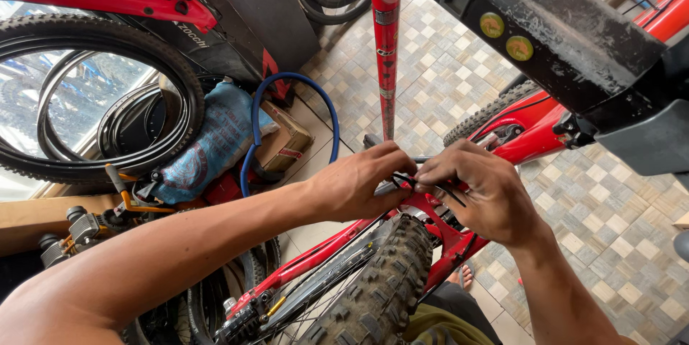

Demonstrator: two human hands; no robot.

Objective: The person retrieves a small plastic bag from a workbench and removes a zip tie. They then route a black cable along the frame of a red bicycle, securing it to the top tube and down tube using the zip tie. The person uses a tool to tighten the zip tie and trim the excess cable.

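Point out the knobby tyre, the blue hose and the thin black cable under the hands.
Knobby tyre (387, 280): head view, on its tread blocks.
Blue hose (252, 126): head view, on the loop's left side.
Thin black cable (403, 178): head view, between the fingertips.

Hidden behind the hands
Both hands cover the red bike frame (459, 241) joint; the thin black cable (402, 178) end (pinched) vanishes under fingertips.

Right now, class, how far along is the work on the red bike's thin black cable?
Done: the red bike frame hangs raised with its knobby tire fitted. In hand: the left hand and right hand pinch a thin black cable above the frame. Left: its loose end is not visibly fastened; the far end is hidden.
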